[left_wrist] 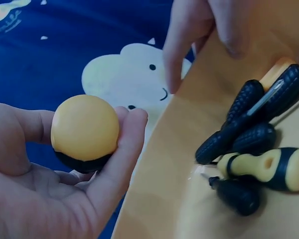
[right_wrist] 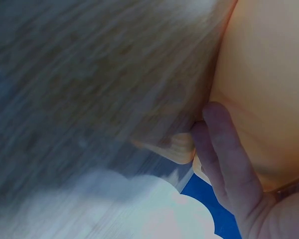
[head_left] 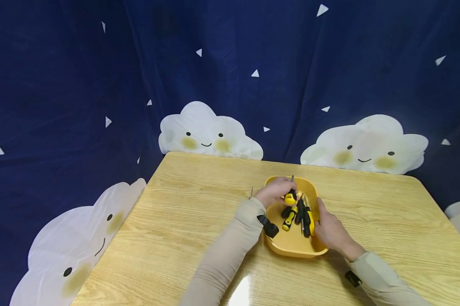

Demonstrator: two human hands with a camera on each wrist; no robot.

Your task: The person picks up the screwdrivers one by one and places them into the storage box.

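My left hand [head_left: 274,192] holds a screwdriver [head_left: 290,198] by its yellow and black handle above the far left part of a yellow plastic bin [head_left: 291,244]. The shaft points away from me. Up close, the handle's rounded yellow end [left_wrist: 84,127] faces the left wrist camera, between thumb and fingers. My right hand [head_left: 332,229] grips the bin's right wall, fingers [right_wrist: 229,149] against its outer side and thumb over the rim. Inside the bin lie several screwdrivers, among them a short yellow and black one [head_left: 289,219] and black-handled ones [left_wrist: 254,137].
The bin stands on a light wooden table [head_left: 184,204]. A thin metal shaft [head_left: 251,192] shows beside my left wrist, its lower part hidden. Behind the table hangs a dark blue curtain [head_left: 230,85] with white cloud shapes.
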